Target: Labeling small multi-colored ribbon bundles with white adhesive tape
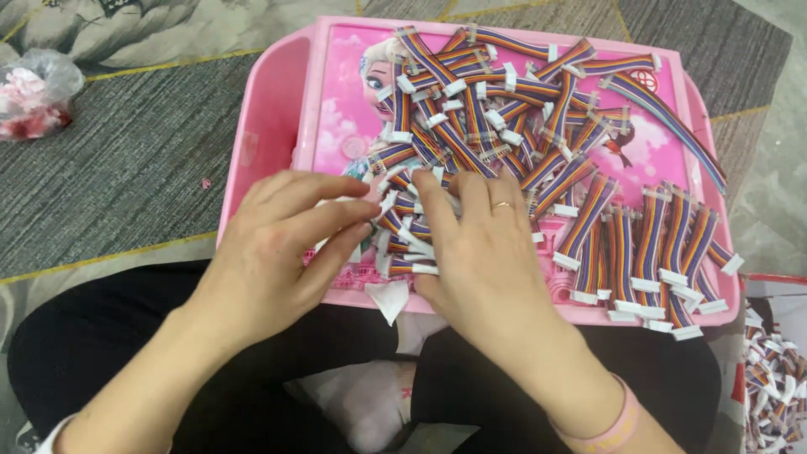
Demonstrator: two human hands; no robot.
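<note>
I see both hands at frame centre on the pink plastic lap tray (269, 126). My left hand (277, 252) and right hand (483, 252) pinch short rainbow-striped ribbon cables with white connectors (403, 231), fingers curled to gather them; loose ones lie scattered toward upper right.

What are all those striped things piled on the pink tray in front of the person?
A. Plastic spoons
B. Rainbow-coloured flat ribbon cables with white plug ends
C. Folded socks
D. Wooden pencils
B: the pink tray is heaped with short rainbow-striped ribbon cables, each ending in white connectors, and both the left hand and the right hand rest on the pile.
</note>
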